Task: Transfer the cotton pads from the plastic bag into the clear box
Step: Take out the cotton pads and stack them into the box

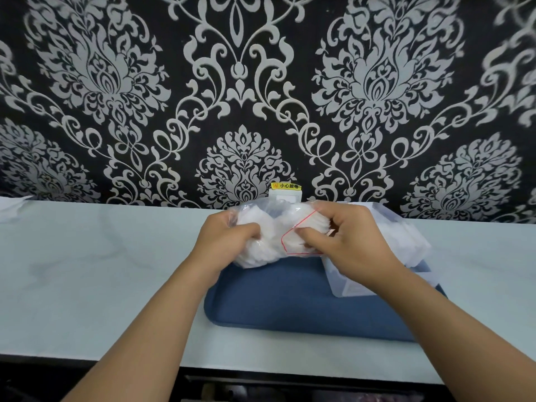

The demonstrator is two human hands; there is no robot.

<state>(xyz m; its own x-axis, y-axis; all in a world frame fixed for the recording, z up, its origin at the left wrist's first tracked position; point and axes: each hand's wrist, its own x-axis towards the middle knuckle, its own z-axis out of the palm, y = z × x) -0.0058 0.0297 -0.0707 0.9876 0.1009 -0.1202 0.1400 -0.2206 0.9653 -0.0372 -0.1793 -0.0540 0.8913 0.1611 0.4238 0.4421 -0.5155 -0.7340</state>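
The person held the plastic bag (pixel 261 227) with both hands above the far edge of the blue mat (pixel 290 300), which lay on the counter (pixel 101 271) near its front edge. The left hand (pixel 229 239) gripped the left end of the bag, fingers curled around it, probably to keep it steady. The right hand (pixel 345 242) worked at the bag's mouth, marked by a red line, and its fingers were curled and pinching what seemed to be a small stack of cotton pads (pixel 316 221); the film made this hard to confirm. Most pads were inside the bag, between the two hands. The clear box (pixel 377 280) stood at the right end of the mat, under the right hand, so the way was short. White pads appeared to lie in it already.
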